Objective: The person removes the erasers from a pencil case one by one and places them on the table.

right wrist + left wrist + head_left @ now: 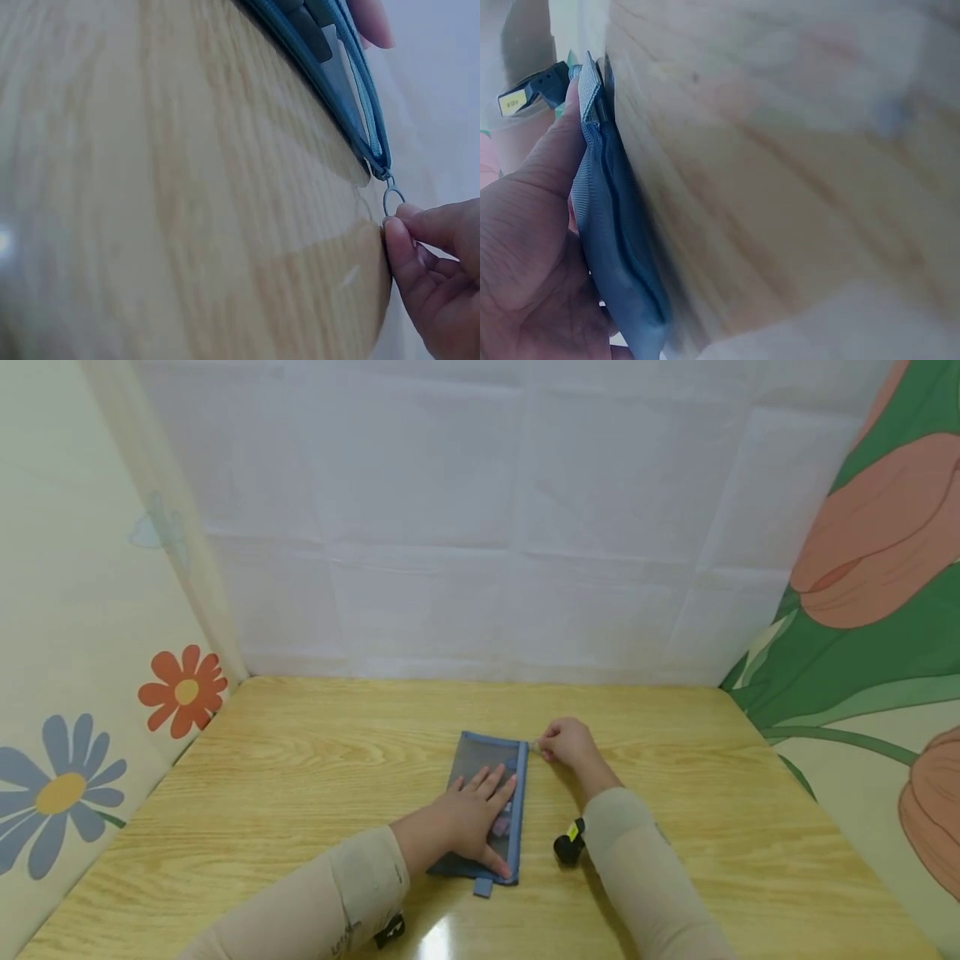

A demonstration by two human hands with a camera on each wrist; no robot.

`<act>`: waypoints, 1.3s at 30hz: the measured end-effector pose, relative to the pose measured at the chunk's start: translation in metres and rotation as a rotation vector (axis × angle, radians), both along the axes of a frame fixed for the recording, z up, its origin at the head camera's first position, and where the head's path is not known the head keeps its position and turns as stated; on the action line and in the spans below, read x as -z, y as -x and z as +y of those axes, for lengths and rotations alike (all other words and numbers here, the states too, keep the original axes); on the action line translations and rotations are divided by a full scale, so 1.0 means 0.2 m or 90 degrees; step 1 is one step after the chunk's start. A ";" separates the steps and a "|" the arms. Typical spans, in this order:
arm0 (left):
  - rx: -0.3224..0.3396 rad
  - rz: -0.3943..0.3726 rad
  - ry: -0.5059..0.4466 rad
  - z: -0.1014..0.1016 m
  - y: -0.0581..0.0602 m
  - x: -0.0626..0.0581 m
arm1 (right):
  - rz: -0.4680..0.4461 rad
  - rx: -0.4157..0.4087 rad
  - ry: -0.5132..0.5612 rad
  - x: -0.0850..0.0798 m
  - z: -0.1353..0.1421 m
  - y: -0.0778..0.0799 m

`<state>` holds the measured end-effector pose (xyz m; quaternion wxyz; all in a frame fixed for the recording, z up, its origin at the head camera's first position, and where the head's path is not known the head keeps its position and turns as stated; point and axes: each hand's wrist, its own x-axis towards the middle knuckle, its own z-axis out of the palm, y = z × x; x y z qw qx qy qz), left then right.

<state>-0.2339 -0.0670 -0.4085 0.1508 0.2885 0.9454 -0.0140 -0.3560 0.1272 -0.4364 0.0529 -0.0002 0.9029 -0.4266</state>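
A blue mesh zipper pouch [487, 750] lies on the table, several small items showing dimly through it. My left hand [472, 814] presses flat on it with fingers spread, the thumb near its lower right corner. At the pouch's far right corner, my right hand [568, 743] pinches the ring-shaped zipper pull [393, 198] between thumb and index finger. The right wrist view shows the zipper edge [364, 97] parted, with dark and pale things inside. A fabric tab [482, 887] sticks out at the near end. The left wrist view shows the pouch's end [619, 240] beside my palm.
The wooden table [315, 760] reaches back to a white cloth backdrop [450, 527]. Flower-printed panels stand at the left [75, 610] and right [862, 677]. A black wrist device [570, 843] is at my right sleeve.
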 end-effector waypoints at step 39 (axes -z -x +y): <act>0.031 -0.027 -0.033 -0.04 0.03 0.00 | 0.054 -0.106 -0.081 0.01 0.00 -0.18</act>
